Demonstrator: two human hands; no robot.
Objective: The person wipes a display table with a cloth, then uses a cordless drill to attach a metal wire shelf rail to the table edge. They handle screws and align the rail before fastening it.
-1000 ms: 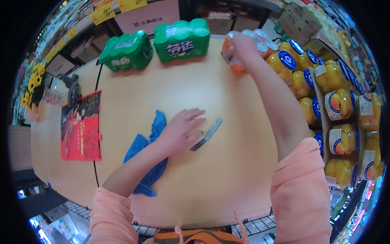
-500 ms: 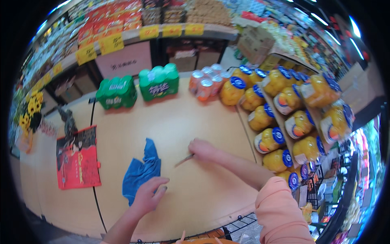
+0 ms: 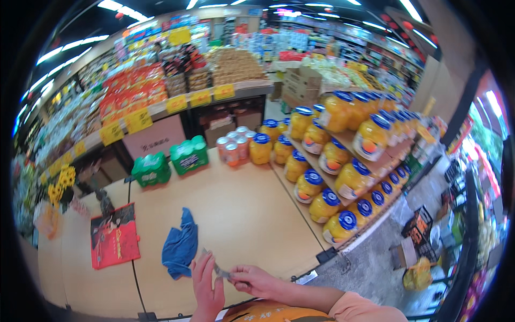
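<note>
Hands are meeting low in the view, just above the near edge of a tan wooden display platform (image 3: 241, 214). The right hand (image 3: 255, 279) is pinching one end of a slim grey blade-like tool (image 3: 217, 266) between thumb and fingertips, while the left hand (image 3: 206, 287) is standing upright with fingers extended, touching the tool's other end (whether it is truly gripping is hard to tell). Nothing is being cut or opened yet; the tool is only being handled. Just left of the hands a crumpled blue cloth (image 3: 181, 246) is lying on the platform, and farther left a red printed sheet (image 3: 113, 242). Two green shrink-wrapped can packs (image 3: 170, 161) and loose orange cans (image 3: 233, 147) are sitting at the far edge, well apart. Tiers of yellow jars with blue lids (image 3: 327, 166) are filling the right side.
</note>
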